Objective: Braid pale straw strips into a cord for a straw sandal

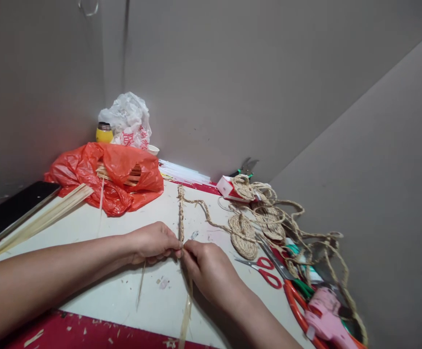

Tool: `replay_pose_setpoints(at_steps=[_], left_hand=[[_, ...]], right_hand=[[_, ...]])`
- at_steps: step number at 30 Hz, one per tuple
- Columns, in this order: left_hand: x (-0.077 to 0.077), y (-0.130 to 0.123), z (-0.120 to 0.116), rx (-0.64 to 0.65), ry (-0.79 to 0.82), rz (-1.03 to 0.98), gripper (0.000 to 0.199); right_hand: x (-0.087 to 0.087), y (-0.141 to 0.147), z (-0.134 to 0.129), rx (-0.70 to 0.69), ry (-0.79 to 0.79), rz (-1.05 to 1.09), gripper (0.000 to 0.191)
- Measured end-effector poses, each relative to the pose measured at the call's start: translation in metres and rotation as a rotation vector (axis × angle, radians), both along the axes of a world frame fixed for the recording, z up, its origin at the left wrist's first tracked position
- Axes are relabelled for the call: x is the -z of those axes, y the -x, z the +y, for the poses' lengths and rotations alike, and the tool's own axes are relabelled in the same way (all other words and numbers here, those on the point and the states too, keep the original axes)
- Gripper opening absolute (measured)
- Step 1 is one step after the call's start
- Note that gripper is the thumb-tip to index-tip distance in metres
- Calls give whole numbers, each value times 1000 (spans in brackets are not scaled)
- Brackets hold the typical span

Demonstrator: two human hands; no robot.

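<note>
A narrow straw braid [180,213] lies upright in the middle of the white board, its lower end between my two hands. My left hand [154,244] pinches the braid's working end from the left, fingers closed. From the right, my right hand [207,264] pinches the same spot, thumb and forefinger pressed together. A loose flat strand [186,317] trails down toward the near edge, and a thinner strand [141,286] hangs below my left hand. Near its top, the braid joins a thinner braided cord [205,211] that runs right to a coiled straw disc [243,236].
Small red-handled scissors [269,274], larger orange-handled shears [296,305] and a pink glue gun [327,315] lie at right, beside tangled braided cord [305,232]. At left are a phone [18,211], straw strips [54,208] and a red plastic bag [123,194]. Walls stand behind.
</note>
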State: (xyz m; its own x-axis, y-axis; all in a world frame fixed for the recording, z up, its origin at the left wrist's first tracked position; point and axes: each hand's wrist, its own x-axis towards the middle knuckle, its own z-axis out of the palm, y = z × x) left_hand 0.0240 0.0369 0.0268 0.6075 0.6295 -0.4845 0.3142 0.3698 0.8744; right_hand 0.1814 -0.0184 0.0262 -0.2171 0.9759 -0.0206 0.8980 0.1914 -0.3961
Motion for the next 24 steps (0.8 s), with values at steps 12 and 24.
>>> replay_pose_setpoints(at_steps=[12, 24], left_hand=[[10, -5, -7, -109, -156, 43, 14], [8, -5, -9, -135, -143, -15, 16]], right_hand=[[-15, -5, -4, -67, 74, -65, 30], [-10, 7, -11, -27, 170, 159, 30]])
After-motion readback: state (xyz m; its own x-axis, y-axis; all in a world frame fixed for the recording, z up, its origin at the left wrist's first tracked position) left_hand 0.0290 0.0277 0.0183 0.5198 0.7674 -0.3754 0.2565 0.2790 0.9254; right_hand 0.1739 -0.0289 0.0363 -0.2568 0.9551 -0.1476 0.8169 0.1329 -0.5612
